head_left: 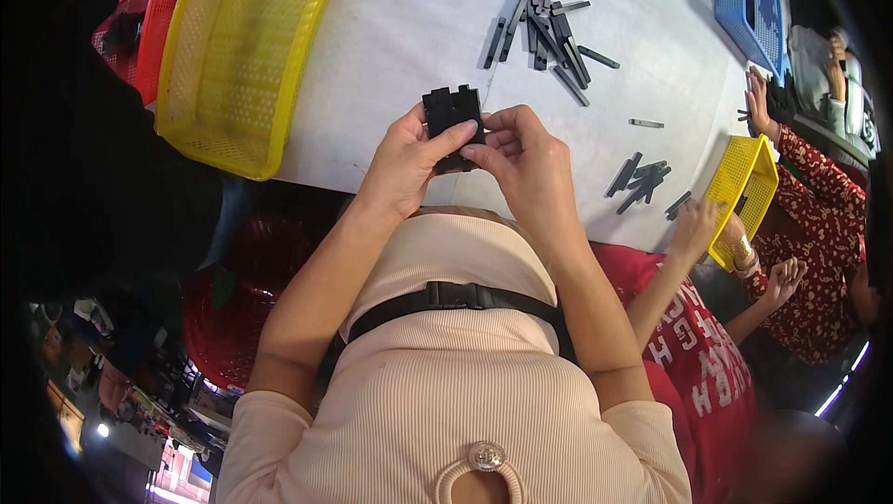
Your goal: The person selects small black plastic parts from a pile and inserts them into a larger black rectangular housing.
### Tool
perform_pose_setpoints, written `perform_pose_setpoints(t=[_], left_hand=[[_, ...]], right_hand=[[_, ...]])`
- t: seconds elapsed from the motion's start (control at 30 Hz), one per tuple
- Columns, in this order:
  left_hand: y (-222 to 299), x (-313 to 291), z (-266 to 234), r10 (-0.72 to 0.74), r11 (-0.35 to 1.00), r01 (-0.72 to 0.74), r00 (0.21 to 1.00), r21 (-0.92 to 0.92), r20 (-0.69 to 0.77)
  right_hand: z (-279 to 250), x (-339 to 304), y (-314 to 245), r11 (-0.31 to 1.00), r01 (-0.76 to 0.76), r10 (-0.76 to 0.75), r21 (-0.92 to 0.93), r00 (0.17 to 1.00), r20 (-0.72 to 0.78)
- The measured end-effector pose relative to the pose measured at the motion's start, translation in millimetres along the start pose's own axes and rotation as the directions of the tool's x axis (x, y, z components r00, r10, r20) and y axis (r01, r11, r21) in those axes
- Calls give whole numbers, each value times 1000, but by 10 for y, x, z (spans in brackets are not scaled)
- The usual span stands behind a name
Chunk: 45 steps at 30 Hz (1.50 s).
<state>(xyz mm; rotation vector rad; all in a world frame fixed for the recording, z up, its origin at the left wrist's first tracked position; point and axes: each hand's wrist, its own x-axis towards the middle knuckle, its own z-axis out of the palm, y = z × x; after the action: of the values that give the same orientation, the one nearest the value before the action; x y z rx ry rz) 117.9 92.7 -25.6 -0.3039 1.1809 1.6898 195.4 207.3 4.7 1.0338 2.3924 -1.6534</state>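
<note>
Above the table's near edge, in front of my body, I hold a flat black stack of bars [450,112] with stepped, uneven top ends. My left hand [406,155] grips it from the left, thumb laid across its front. On the other side my right hand [528,158] pinches the lower right edge between thumb and curled fingers. The fingers behind the stack are partly hidden. Farther off on the table lies a loose heap of dark narrow bars [544,16], several of them crossing one another.
A big yellow basket [279,104] stands left, beside a red basket [160,34]. A smaller dark pile [639,180] and a single bar [646,123] lie right. Co-workers' hands are near another yellow basket [739,165]; a blue basket [730,2] stands far right.
</note>
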Motion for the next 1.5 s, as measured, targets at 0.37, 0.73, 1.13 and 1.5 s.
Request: perform_pose_setpoints(t=[0.37,0.73,1.13,1.5], left_hand=[[-72,-188,-82,-264,964,250,942,94,208],[-79,-188,-172,-353,930,328,923,165,151],[56,112,-240,-114,993,116,985,-4,130],[92,186,-110,71,978,-31,979,-207,191]], right_hand=[[-120,191,39,891,442,-437,-104,897,72],[-285,738,723,909,-101,-2,-405,969,-246],[-336,799,849,847,-468,463,254,883,80],[223,88,-113,968,24,-40,-248,997,-62]])
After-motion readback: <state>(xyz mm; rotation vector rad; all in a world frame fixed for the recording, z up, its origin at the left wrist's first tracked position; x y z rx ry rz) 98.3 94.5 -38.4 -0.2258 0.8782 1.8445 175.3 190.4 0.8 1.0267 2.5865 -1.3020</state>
